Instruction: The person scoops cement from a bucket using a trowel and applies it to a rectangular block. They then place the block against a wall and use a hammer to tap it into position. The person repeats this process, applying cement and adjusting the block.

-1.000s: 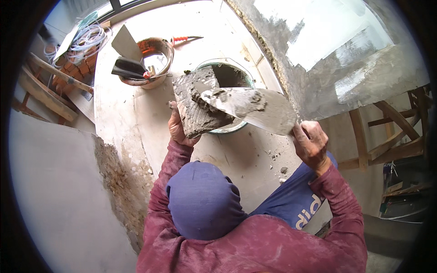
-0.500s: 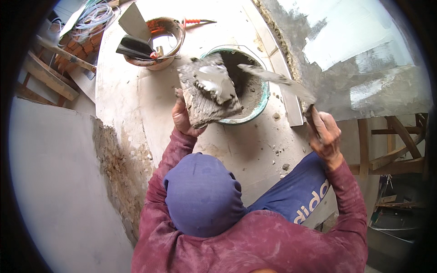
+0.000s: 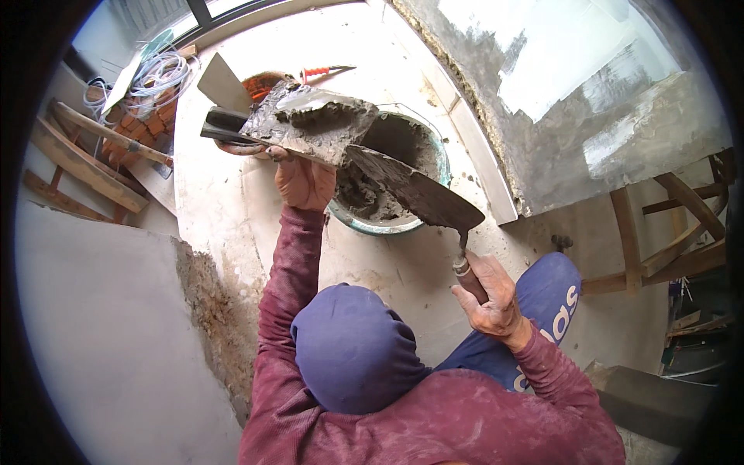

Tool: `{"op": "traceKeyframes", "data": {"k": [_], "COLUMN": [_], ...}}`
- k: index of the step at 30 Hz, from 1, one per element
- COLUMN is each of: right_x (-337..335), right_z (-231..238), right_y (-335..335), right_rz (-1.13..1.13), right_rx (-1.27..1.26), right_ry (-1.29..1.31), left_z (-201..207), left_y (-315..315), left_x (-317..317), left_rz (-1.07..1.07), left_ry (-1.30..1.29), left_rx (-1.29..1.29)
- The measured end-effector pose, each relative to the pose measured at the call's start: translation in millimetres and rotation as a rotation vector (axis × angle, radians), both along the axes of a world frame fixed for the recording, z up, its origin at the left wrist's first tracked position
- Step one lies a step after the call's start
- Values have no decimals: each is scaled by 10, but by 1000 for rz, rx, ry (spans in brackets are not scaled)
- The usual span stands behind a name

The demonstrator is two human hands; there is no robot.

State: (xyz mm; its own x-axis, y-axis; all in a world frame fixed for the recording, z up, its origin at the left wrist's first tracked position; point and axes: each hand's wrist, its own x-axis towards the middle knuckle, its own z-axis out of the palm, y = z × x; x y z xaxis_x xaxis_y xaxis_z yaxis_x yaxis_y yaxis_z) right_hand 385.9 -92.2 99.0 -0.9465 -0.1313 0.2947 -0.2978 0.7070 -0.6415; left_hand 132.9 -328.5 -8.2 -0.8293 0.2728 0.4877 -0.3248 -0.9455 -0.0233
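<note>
My left hand (image 3: 304, 183) grips a plasterer's hawk (image 3: 298, 145) from below, its fingers closed under the board. Wet grey mortar (image 3: 333, 120) lies heaped on top, smooth and shiny along its far side. In my right hand (image 3: 496, 298), closed round a worn handle, is a trowel (image 3: 426, 190). The blade is smeared with mortar and slants up to the left, its tip at the hawk's right edge; whether they touch I cannot tell. Below both tools stands a round bucket with a green rim (image 3: 387, 229), holding more grey mortar (image 3: 368, 198), partly hidden by hawk and blade.
Behind the hawk, a second bucket (image 3: 232, 147) holds a flat blade (image 3: 222, 84) and a black tool (image 3: 225, 122). A red-handled tool (image 3: 316, 74) lies beyond. A partly plastered surface (image 3: 573, 139) rises at right, near wooden framing (image 3: 628, 240). Coiled hose (image 3: 161, 74) and bricks sit far left.
The hawk has moved up and left, now covering part of the second bucket. My right hand has come left and nearer, bringing the trowel blade across the green-rimmed bucket to the hawk's edge.
</note>
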Motion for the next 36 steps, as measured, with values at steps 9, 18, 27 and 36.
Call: {"op": "traceKeyframes", "data": {"k": [9,18,27,36], "right_x": [54,101,-64,187], "right_z": [5,83,139,153], "right_y": [-3,17,339,199], "right_rz": [39,36,-136,-50], "right_rx": [5,7,132,139], "right_ry": [37,-24,91,-17], "left_z": [154,193,127,-293], "left_y": [15,-63,-96,-129], "left_x": [159,269,433,417], "left_rz": [17,5,-41,-66], "left_ry": [-14,79,179,-59], "left_rx": [0,-61,-112,26]}}
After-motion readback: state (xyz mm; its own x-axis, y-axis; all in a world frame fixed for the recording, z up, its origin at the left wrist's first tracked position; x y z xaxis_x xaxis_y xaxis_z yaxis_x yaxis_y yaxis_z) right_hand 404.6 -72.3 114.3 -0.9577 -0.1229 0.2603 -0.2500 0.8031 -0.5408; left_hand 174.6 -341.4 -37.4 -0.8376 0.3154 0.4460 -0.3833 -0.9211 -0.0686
